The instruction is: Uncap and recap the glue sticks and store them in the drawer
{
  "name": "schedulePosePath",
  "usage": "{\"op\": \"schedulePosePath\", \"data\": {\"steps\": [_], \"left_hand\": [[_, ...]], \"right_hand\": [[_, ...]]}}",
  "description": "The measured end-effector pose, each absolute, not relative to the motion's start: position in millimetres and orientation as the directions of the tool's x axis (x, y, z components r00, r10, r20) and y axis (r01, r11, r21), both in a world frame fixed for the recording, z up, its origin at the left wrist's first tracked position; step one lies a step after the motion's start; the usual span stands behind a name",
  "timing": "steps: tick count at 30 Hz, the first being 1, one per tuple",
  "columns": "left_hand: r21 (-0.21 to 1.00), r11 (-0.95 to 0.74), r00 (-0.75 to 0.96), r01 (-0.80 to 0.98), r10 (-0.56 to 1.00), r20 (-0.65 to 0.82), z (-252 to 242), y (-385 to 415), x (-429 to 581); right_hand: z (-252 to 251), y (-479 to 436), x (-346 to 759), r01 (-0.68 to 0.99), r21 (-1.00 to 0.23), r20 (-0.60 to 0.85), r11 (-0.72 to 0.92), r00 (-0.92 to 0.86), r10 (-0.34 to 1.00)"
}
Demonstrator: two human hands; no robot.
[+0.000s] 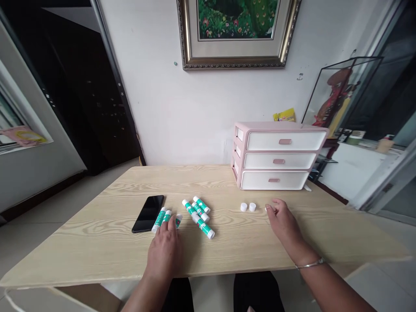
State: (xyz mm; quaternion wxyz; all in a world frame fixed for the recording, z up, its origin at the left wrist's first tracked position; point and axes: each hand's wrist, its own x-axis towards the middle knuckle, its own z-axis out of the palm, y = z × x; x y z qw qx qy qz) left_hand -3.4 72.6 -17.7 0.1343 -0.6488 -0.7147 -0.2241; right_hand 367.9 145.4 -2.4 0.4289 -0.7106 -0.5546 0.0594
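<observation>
My left hand (pixel 165 247) rests low over the left group of green-and-white glue sticks (pixel 159 219), its fingers closed on the rightmost glue stick (pixel 178 220). The fingers partly hide that stick and the one beside it (pixel 167 215). Farther right, my right hand (pixel 283 222) is just above the table, thumb and forefinger pinched on a small white cap (pixel 266 209), mostly covered by the fingertips. Two more white caps, a left one (pixel 243 207) and a right one (pixel 252 207), stand side by side to the left of this hand.
Several other glue sticks (pixel 204 226) lie in a loose cluster mid-table. A black phone (pixel 148 214) is at the left. A pink-and-white drawer unit (pixel 276 161) stands at the back right of the wooden table (pixel 107 216), with a yellow packet (pixel 286 115) behind its top.
</observation>
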Motion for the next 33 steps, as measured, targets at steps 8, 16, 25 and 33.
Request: {"op": "schedulePosePath", "data": {"steps": [8, 16, 25, 33], "left_hand": [[-0.085, 0.053, -0.003, 0.995, 0.863, 0.504, -34, 87, -5], [-0.081, 0.078, -0.023, 0.994, 0.844, 0.536, -31, 87, -10], [0.066, 0.016, -0.050, 0.998, 0.834, 0.550, -33, 83, -7], [0.300, -0.241, 0.157, 0.923, 0.948, 0.277, -21, 75, 50]], "right_hand": [[-29, 165, 381, 0.766, -0.642, 0.333, 0.009, 0.269, 0.904], [-42, 189, 381, 0.792, -0.609, 0.309, 0.047, 0.182, 0.934], [-49, 184, 375, 0.823, -0.562, 0.355, 0.081, 0.151, 0.923], [-38, 168, 367, 0.793, -0.596, 0.509, 0.121, 0.257, 0.822]]}}
